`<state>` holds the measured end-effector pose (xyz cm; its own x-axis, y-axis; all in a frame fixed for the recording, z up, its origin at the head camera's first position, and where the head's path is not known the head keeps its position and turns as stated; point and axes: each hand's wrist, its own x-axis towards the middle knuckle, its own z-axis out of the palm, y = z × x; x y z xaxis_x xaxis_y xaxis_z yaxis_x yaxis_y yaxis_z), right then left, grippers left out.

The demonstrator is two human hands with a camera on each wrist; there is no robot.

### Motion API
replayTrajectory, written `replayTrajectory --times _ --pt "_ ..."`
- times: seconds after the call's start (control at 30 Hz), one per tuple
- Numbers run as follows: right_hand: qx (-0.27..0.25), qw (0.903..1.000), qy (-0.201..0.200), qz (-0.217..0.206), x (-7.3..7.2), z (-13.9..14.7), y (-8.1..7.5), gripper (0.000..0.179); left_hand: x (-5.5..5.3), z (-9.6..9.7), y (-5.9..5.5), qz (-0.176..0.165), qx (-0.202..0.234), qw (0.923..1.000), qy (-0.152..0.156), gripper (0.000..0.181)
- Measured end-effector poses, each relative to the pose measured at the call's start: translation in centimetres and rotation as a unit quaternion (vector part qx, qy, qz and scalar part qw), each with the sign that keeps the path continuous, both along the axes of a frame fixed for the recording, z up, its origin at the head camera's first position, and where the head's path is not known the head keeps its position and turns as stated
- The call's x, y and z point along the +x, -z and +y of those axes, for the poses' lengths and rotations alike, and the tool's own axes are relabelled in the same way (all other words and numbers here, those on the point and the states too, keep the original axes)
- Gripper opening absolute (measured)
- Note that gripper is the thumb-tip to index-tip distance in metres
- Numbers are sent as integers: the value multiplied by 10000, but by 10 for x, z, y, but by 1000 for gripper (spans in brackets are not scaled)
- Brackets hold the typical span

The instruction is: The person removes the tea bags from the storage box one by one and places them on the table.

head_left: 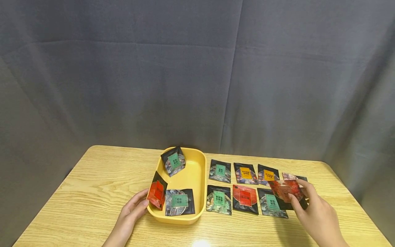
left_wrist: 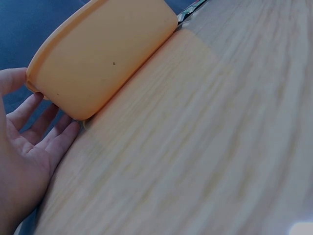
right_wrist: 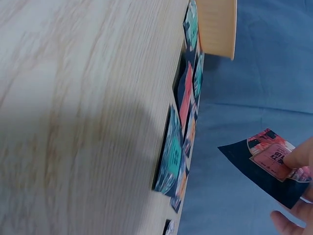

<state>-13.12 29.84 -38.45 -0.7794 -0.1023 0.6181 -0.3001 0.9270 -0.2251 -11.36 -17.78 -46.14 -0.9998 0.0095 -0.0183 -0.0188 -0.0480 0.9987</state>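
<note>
My left hand point(head_left: 131, 211) rests against the left side of a yellow plastic tub point(head_left: 202, 178), its fingers fairly straight along the outer wall. The left wrist view shows the thumb touching the tub's rim and the left hand's point(left_wrist: 34, 142) fingers by its lower edge. Inside the tub lie two sachets with green labels point(head_left: 179, 200) and a red one point(head_left: 157, 192) leaning on the left wall. With thumb and fingers my right hand point(head_left: 318, 209) pinches a black-and-red sachet point(head_left: 282, 192), lifted off the table; its pinkish label shows in the right wrist view point(right_wrist: 271, 161).
Right of the tub, several sachets lie in two rows, among them a green-labelled one point(head_left: 219, 200), a red one point(head_left: 245, 198) and an orange-labelled one point(head_left: 246, 173). Another sachet point(head_left: 287, 176) is partly hidden behind the held one. A grey curtain point(head_left: 185, 85) hangs behind the wooden table point(head_left: 102, 185).
</note>
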Motion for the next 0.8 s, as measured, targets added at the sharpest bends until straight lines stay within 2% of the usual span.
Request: replayTrajectory --times 0.5,0.67,0.8 --pt "-143 9970 477 -584 -9 42 11 58 0 0 0 -23 49 10000 -33 52" --pt "-321 9905 639 -1177 -14 57 15 54 0 1 -1 -78 62 9999 -76 52" --pt "-583 9788 677 -1841 -20 66 18 57 0 1 -1 -130 58 9998 -106 52"
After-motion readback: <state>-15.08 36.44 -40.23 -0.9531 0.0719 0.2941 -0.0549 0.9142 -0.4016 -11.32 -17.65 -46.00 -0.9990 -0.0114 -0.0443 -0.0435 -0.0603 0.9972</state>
